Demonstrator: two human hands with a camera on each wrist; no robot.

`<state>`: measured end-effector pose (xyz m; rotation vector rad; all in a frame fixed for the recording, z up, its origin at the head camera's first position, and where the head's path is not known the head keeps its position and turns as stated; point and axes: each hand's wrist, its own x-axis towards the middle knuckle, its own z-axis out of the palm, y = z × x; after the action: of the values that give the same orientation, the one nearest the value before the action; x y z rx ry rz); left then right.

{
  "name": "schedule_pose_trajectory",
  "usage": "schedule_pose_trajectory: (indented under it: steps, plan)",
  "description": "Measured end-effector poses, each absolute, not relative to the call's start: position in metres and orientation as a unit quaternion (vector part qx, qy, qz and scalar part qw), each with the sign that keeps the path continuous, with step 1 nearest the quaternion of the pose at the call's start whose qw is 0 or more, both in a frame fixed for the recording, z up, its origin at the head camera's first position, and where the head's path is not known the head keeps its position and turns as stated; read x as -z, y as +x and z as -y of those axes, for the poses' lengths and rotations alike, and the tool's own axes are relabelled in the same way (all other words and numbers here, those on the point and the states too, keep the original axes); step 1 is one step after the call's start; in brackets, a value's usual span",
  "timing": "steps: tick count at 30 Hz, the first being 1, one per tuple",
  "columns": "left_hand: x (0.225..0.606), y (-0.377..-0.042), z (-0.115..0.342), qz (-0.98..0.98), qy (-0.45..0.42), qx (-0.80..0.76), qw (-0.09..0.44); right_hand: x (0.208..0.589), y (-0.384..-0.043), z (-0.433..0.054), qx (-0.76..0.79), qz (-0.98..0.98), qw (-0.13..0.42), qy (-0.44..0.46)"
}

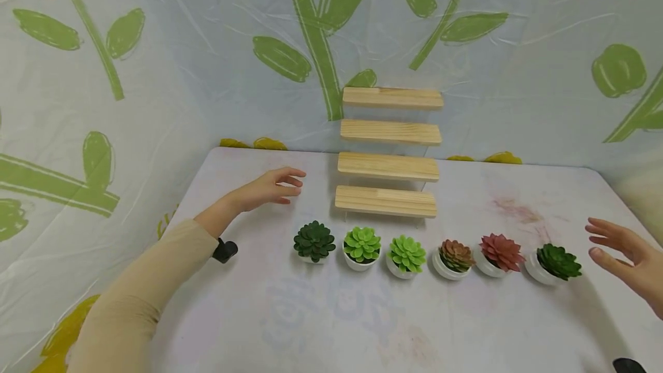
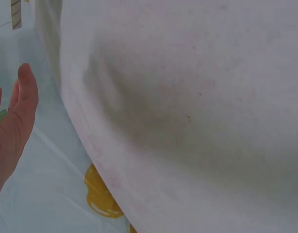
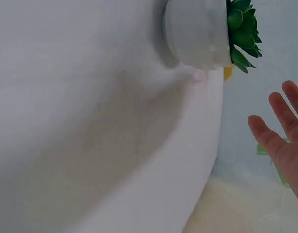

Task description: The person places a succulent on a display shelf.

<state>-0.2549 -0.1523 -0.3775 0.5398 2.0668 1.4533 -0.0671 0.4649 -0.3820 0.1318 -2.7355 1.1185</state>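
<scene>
My left hand (image 1: 269, 187) hovers over the table's back left, left of the wooden shelf stand, fingers loosely bent with nothing in them. At the far right my right hand (image 1: 629, 258) is held with fingers spread, beside the rightmost pot, a dark green succulent (image 1: 559, 262). From there leftward stand a red succulent (image 1: 501, 252), a brownish one (image 1: 456, 255), two bright green succulents (image 1: 406, 254) and a dark green rosette (image 1: 314, 240), all in white pots. In the right wrist view the white pot (image 3: 197, 34) is close by the right hand (image 3: 285, 136).
The stand has several light wooden tiers, the lowest shelf (image 1: 385, 201) just behind the pots. The white table (image 1: 233, 315) has faint stains and ends at a flower-printed sheet (image 1: 207, 62) at the back and left.
</scene>
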Motion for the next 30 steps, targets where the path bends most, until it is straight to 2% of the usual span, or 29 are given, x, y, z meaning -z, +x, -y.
schedule_pose_trajectory:
  steps: [4,12,17,30]
  plan:
    - [0.380,-0.259,0.139,-0.752,0.211,-0.539,0.315,0.392,-0.061,-0.476,-0.383,0.919,0.067,0.062]
    - [0.389,-0.265,0.118,-0.740,0.227,-0.532,0.344,0.408,-0.049,-0.480,-0.423,0.904,0.016,0.060]
    - [0.396,-0.266,0.104,-0.733,0.218,-0.541,0.350,0.415,-0.048,-0.474,-0.431,0.901,-0.032,0.025]
    - [0.400,-0.271,0.075,-0.692,0.171,-0.602,0.359,0.426,-0.052,-0.473,-0.453,0.888,-0.075,-0.013]
